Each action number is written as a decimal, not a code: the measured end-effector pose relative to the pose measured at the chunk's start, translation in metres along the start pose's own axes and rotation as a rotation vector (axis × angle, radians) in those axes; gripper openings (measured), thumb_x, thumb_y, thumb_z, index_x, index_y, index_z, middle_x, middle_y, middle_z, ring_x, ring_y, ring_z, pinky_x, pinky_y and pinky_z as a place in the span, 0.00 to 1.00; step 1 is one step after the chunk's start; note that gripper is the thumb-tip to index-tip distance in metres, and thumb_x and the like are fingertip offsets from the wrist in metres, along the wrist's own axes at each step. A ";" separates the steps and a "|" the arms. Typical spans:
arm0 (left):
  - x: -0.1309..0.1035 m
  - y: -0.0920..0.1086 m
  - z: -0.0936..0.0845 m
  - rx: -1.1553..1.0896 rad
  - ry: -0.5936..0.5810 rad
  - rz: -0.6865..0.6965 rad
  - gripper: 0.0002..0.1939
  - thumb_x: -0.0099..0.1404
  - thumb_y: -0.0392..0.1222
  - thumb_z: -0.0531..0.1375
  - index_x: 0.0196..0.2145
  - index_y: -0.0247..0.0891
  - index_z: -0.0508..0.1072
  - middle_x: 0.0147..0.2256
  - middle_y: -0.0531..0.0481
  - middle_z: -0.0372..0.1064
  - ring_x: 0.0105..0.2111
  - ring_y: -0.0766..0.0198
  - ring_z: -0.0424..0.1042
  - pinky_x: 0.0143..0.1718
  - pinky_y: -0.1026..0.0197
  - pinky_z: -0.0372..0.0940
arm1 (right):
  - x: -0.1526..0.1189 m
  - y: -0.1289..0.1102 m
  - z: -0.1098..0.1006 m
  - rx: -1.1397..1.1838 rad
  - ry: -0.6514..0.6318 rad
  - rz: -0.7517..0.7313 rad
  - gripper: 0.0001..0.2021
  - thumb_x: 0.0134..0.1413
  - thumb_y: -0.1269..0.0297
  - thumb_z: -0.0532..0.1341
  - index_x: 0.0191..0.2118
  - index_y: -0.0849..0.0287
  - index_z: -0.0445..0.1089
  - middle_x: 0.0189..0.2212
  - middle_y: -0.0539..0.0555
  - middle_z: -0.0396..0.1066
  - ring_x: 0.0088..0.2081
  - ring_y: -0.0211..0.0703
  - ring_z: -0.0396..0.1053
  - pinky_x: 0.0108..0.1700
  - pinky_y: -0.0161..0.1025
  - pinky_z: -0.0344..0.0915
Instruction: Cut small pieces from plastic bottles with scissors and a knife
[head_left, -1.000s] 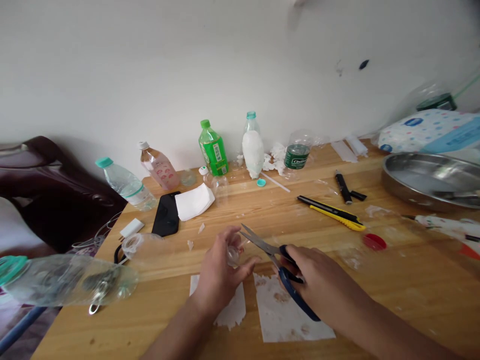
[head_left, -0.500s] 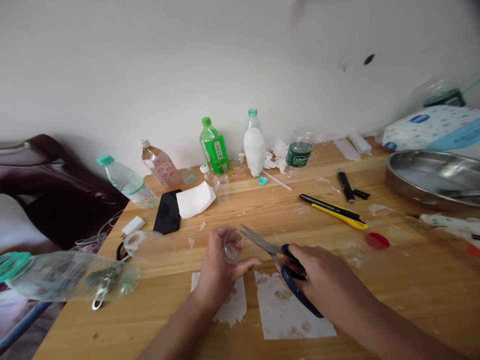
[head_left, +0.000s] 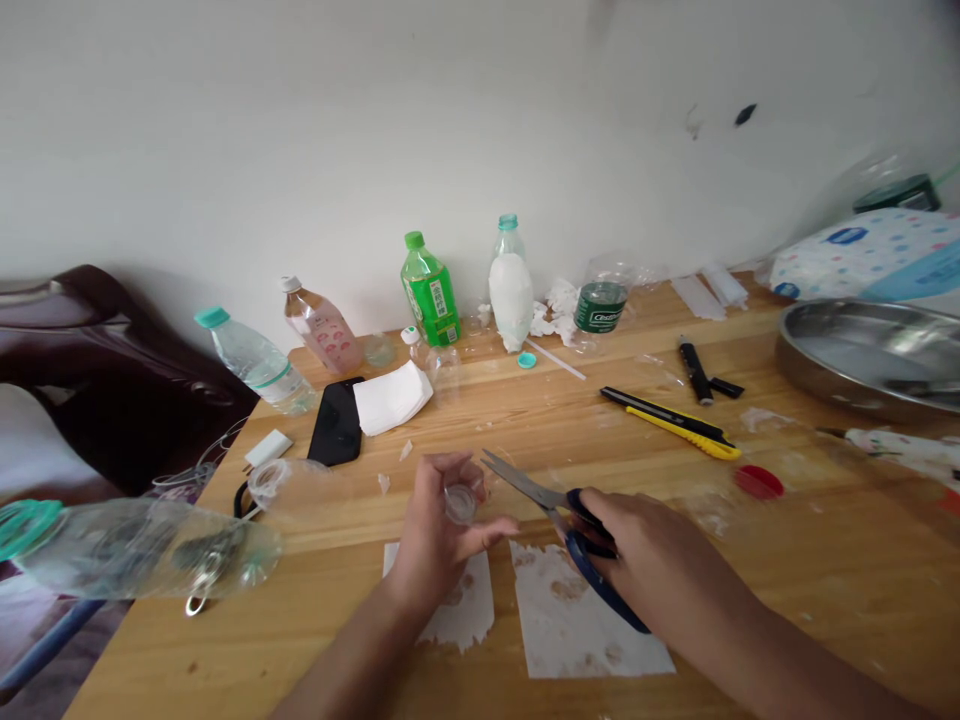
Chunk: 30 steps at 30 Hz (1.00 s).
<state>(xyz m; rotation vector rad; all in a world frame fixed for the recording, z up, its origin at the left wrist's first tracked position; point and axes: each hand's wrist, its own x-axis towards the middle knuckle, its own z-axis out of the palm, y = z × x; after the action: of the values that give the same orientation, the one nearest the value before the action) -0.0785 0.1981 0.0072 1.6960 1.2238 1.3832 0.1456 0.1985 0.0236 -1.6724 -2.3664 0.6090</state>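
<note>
My left hand curls around a small clear plastic piece, round at its rim, perhaps cut from a bottle. My right hand grips dark blue-handled scissors. Their blades are slightly parted and point up and left, near the fingers of my left hand but apart from the plastic piece. Beneath the hands lie two torn, stained pieces of white paper, the left one partly covered by my left wrist.
A yellow utility knife, a red cap and a steel basin are on the right. Along the wall stand a green bottle and a white-covered form. A phone and folded paper lie left, near a clear bottle.
The view has shifted very slightly. Both hands stay almost in place, and the clear plastic piece is turned a little in my left hand.
</note>
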 end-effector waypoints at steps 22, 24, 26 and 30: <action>0.001 0.013 -0.003 0.314 0.058 0.095 0.29 0.61 0.47 0.68 0.56 0.45 0.63 0.36 0.55 0.71 0.33 0.67 0.74 0.37 0.65 0.68 | -0.003 0.016 0.007 0.085 0.013 -0.185 0.06 0.62 0.61 0.57 0.40 0.57 0.62 0.38 0.58 0.72 0.41 0.55 0.71 0.41 0.49 0.65; 0.000 0.016 -0.002 0.356 0.071 0.133 0.29 0.60 0.45 0.68 0.56 0.46 0.62 0.35 0.56 0.70 0.32 0.68 0.73 0.37 0.66 0.68 | -0.005 0.014 0.010 0.065 0.060 -0.222 0.07 0.60 0.62 0.59 0.42 0.58 0.62 0.39 0.60 0.70 0.43 0.57 0.70 0.43 0.52 0.65; -0.002 0.017 -0.001 0.393 0.075 0.158 0.30 0.60 0.43 0.69 0.56 0.46 0.62 0.35 0.56 0.70 0.33 0.68 0.73 0.37 0.66 0.69 | -0.006 0.013 0.012 0.075 0.075 -0.221 0.09 0.60 0.62 0.60 0.42 0.58 0.62 0.40 0.60 0.70 0.44 0.58 0.69 0.44 0.54 0.66; -0.005 0.017 0.001 0.409 0.039 0.157 0.31 0.59 0.42 0.69 0.57 0.47 0.61 0.35 0.56 0.70 0.33 0.68 0.73 0.37 0.66 0.69 | -0.005 0.009 0.013 0.118 0.056 -0.175 0.08 0.61 0.61 0.59 0.41 0.58 0.62 0.39 0.59 0.70 0.44 0.57 0.70 0.43 0.52 0.66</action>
<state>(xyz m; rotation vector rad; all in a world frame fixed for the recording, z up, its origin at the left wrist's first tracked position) -0.0732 0.1871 0.0200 2.0883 1.5011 1.3243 0.1505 0.1936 0.0083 -1.3981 -2.3549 0.6477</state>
